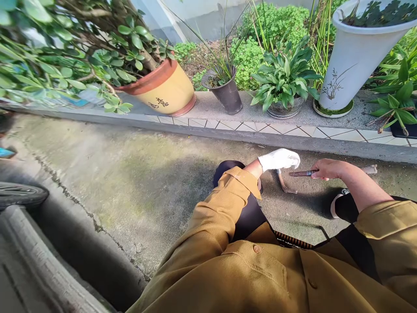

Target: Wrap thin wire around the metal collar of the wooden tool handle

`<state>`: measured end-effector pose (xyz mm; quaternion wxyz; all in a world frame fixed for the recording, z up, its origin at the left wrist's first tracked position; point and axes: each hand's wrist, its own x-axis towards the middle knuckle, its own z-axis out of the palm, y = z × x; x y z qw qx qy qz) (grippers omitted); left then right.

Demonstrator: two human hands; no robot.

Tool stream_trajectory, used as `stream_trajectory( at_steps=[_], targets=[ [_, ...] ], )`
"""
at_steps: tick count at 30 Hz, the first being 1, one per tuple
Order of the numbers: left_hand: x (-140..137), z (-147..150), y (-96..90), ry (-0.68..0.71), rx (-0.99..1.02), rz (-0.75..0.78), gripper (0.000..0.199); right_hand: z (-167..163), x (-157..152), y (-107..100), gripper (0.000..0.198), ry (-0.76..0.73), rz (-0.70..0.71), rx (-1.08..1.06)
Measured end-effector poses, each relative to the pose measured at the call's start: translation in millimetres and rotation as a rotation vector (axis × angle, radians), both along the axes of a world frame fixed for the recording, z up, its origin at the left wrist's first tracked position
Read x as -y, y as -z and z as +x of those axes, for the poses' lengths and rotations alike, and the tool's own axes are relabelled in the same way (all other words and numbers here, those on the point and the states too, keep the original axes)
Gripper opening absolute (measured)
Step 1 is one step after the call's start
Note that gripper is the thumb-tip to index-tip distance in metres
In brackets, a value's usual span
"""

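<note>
My left hand, in a white glove, is over the concrete with its fingers curled down; what they hold, if anything, is hidden. Just below the glove is a brown, hook-ended tool with a metal collar; whether the glove touches it I cannot tell. My bare right hand is closed around a narrow brown tool with a metal band. The tool points left, toward the gloved fingers. A pale rod-like end shows behind the right wrist; I cannot tell whether it belongs to the same tool.
A tiled ledge runs across ahead. On it stand a yellow pot, a dark pot, a leafy plant and a tall white planter. A wheel is at the left, near cracked concrete.
</note>
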<state>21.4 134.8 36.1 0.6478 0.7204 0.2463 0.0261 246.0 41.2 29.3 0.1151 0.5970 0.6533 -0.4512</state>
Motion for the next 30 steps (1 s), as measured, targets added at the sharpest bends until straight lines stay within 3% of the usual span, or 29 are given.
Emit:
stream_trajectory(
  at_steps=[5,9,11,13,16,18,20,22,27,30],
  targets=[
    [-12,3,2.8,-0.09,0.018,0.1,0.016,-13,6,-25,0.036,0.03,0.043,-0.226],
    [-12,7,15.5,-0.066,-0.024,0.173,0.02,-10,10,-35,0.053,0.053,0.058,-0.363],
    [-8,8,21.5,-0.006,-0.041,0.162,0.019,-4,11,-34,0.062,0.202,0.144,-0.504],
    [-3,9,24.5,0.089,-0.062,0.125,0.021,4,9,-30,0.063,0.453,0.286,-0.58],
    [3,9,23.4,0.239,-0.09,0.061,0.021,17,4,-19,0.058,0.71,0.434,-0.373],
    [5,7,21.2,0.293,-0.052,0.003,0.022,21,-1,-10,0.049,0.674,0.434,-0.094],
    [4,5,19.9,0.329,0.009,-0.018,0.022,21,-5,-3,0.042,0.537,0.408,0.154],
    [1,2,20.5,0.338,0.04,0.023,0.021,16,-6,2,0.038,0.371,0.357,0.262],
    [-5,-2,23.3,0.229,0.04,0.116,0.018,-4,0,3,0.035,0.046,0.078,0.099],
    [-8,-2,18.6,0.126,0.026,0.152,0.015,-14,5,4,0.037,-0.042,0.035,-0.026]
  ],
)
